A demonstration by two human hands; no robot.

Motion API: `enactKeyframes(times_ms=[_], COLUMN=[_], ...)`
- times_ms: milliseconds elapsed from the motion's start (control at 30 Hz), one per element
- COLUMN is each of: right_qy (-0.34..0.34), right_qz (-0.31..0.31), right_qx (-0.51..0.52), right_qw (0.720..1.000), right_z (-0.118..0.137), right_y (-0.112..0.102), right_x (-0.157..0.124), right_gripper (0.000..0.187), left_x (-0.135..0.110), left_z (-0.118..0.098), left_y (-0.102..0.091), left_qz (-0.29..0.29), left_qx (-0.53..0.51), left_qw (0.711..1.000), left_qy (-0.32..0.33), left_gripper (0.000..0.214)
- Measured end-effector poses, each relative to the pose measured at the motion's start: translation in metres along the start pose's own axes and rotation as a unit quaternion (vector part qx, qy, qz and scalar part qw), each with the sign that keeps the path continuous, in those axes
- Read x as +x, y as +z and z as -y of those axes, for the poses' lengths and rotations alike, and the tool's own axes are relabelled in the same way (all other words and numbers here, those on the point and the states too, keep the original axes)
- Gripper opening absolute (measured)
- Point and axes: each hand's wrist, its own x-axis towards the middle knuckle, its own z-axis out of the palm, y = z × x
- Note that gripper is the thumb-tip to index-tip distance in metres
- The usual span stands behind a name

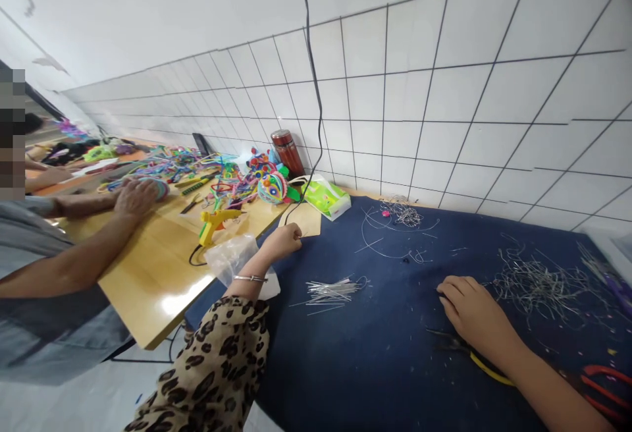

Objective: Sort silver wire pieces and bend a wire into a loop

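Left hand [282, 240] fisted at edge of blue cloth [355, 359] — right hand [473, 312] flat, fingers loose, beside wire tangle [539, 286].

My left sleeve [217, 359] is showing a leopard print, black and brown spots on tan, against the navy blue cloth [355, 359] covering the surface. Silver wire bits [330, 290] are gleaming at its middle, and yellow plier handles [486, 367] and red handles [603, 382] are showing near its right front corner.
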Motion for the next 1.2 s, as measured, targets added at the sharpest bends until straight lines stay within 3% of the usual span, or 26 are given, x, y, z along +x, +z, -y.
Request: enactKeyframes(times_ms=[133,367,467,633,933,1200], right_qy=[0.005,0.002,0.005,0.009,0.009,0.006], right_qz=[0.004,0.004,0.002,0.006,0.006,0.006], right_qx=[-0.002,0.004,0.006,0.006,0.008,0.011], right_qw=[1.0,1.0,1.0,1.0,1.0,1.0], right_z=[0.001,0.002,0.002,0.004,0.005,0.005], right_y=[0.0,-0.001,-0.002,-0.001,-0.003,-0.004], right_x=[0.001,0.003,0.003,0.003,0.003,0.003], right_gripper=[0.023,0.023,0.023,0.023,0.023,0.023], left_x=[-0.029,-0.079,-0.089,-0.103,-0.117,-0.111], left_z=[-0.025,-0.064,-0.067,-0.063,-0.072,-0.077], left_y=[0.001,0.003,0.001,0.008,0.029,0.043], left_qz=[0.05,0.12,0.112,0.09,0.036,0.0], left_qx=[-0.034,-0.027,-0.011,0.035,0.143,0.17], left_qw=[0.992,0.959,0.959,0.948,0.954,0.955], left_qy=[0.115,0.255,0.259,0.302,0.26,0.242], left_gripper=[0.026,0.02,0.024,0.06,0.016,0.017])
